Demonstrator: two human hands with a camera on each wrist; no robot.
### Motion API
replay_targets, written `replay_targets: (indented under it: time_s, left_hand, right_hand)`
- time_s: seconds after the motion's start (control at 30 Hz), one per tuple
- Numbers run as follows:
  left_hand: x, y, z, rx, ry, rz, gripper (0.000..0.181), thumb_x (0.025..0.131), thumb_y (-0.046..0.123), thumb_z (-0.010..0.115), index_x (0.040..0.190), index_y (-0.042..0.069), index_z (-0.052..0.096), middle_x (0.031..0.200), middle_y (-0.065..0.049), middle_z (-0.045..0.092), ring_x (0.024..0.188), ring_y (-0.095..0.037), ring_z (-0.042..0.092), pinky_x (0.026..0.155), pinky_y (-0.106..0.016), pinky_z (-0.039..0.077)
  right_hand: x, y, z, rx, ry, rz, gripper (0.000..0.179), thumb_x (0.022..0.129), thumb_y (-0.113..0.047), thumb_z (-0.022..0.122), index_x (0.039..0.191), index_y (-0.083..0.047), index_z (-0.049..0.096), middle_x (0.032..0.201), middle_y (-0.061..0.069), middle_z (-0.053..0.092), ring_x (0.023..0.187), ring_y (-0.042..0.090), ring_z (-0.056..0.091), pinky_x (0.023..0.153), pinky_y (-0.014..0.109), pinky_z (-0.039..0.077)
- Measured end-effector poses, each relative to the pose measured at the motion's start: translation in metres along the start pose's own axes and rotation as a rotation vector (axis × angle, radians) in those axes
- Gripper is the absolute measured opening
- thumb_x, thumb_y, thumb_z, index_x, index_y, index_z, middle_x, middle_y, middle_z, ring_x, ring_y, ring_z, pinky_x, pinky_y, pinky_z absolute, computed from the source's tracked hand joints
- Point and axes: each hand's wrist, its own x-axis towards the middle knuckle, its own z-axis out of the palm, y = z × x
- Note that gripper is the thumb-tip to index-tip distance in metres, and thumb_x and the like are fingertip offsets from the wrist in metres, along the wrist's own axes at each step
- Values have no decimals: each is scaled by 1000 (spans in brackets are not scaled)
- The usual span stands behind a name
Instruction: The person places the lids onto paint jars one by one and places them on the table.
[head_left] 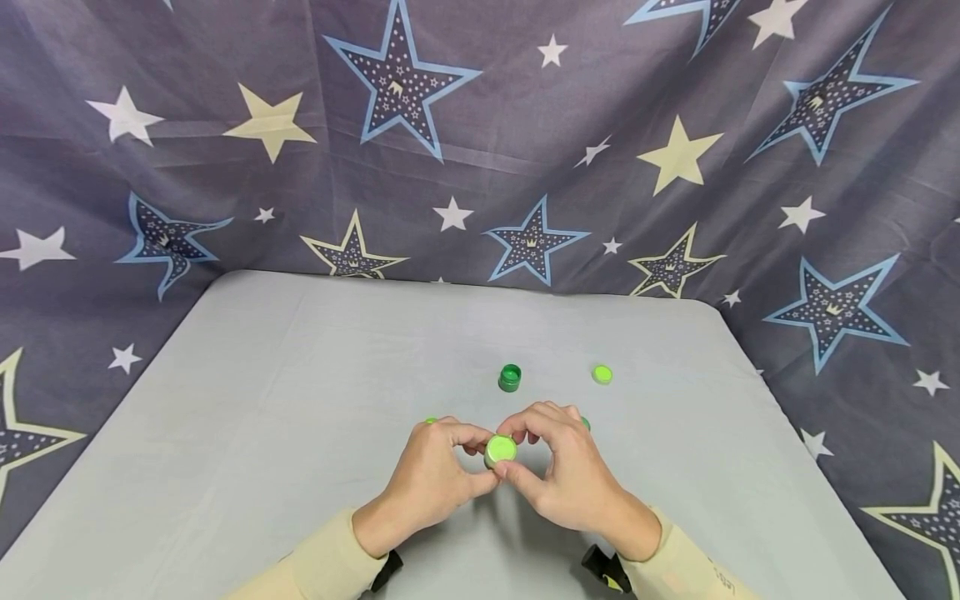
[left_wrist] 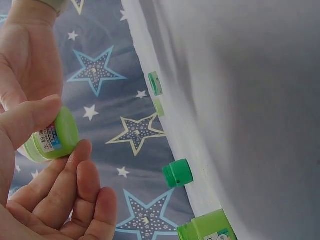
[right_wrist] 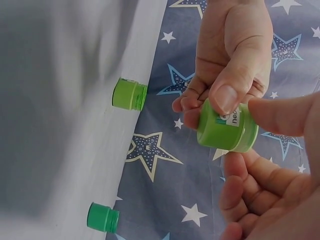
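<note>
Both hands hold a small light green paint jar (head_left: 500, 451) with a printed label, raised over the table. My left hand (head_left: 433, 473) grips the jar's body from the left, thumb on the label side (right_wrist: 220, 131). From the right, my right hand (head_left: 564, 468) pinches the lid end between thumb and fingers. In the left wrist view the jar (left_wrist: 64, 132) lies tilted between the two hands. Beyond them stands a dark green jar (head_left: 510, 378), its mouth uncovered. A second light green jar (left_wrist: 212, 226) is mostly hidden behind my left hand in the head view.
A light green lid (head_left: 602, 374) lies at the right on the grey-covered table (head_left: 300, 375). A dark green lid (left_wrist: 155, 83) is mostly hidden behind my right hand in the head view. Star-patterned cloth (head_left: 480, 175) hangs behind the table and along its sides.
</note>
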Motion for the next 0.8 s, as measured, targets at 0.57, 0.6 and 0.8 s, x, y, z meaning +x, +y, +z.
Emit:
replay_targets:
  time_s: [0.57,0.6,0.8]
  left_hand:
    - [-1,1,0,14,18,8,24,71,15,94,91,21,82,78,21,68,78,-11,62,73,-27,48]
    - [-1,1,0,15,17,10,24,71,14,94,91,21,82,79,21,68,79,-12,63,73,-27,48]
    - [-1,0,0,20,3,11,24,72,15,93,92,21,82,82,21,70,82,-13,64,74,-27,49]
  right_hand:
    - [-1,-1,2,-15,-13,33,30,78,-21,91,100,-24,72,88,-17,62,82,5,50,75,36,32]
    - [-1,-1,2,-16,-14,33,30,78,-21,91,101,-24,72,88,-17,61,82,5,50,75,37,32]
    - [-1,0,2,-14,-17,27,30,78,-21,91,102,-25,72,88,-16,60,83,5,50,74,37,32]
